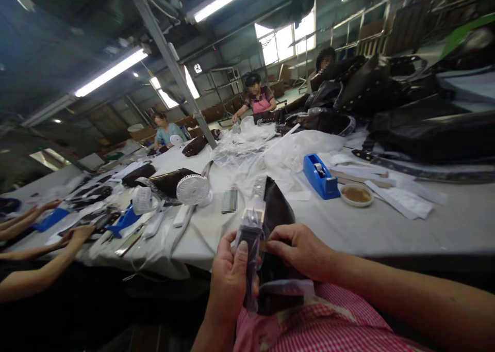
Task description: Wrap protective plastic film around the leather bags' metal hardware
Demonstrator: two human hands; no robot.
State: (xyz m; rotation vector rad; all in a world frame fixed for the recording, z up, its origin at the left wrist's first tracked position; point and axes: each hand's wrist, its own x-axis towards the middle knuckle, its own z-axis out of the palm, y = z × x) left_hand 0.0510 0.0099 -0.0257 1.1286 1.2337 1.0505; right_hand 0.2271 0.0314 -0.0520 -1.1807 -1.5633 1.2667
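Pale cloth-covered table (371, 233) carries a blue plastic tape dispenser (320, 177). At the table's front edge, the left hand (229, 272) has fingers closed round a plastic-wrapped dark strap (250, 236) beside a dark leather-look bag (277, 202); the right hand (303, 248) bends its fingers alongside, grip unconfirmed.

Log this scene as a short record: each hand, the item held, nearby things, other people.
Left hand: wrapped around a plastic-covered dark strap, thumb on top
Right hand: fingertips close to the strap's edge; exact contact unclear
Strap detail: gold-coloured buckle
Beside strap: dark bag
On table, right: blue tape dispenser, round dish
On table, left: white fan
Others: person in pink apron, person in blue
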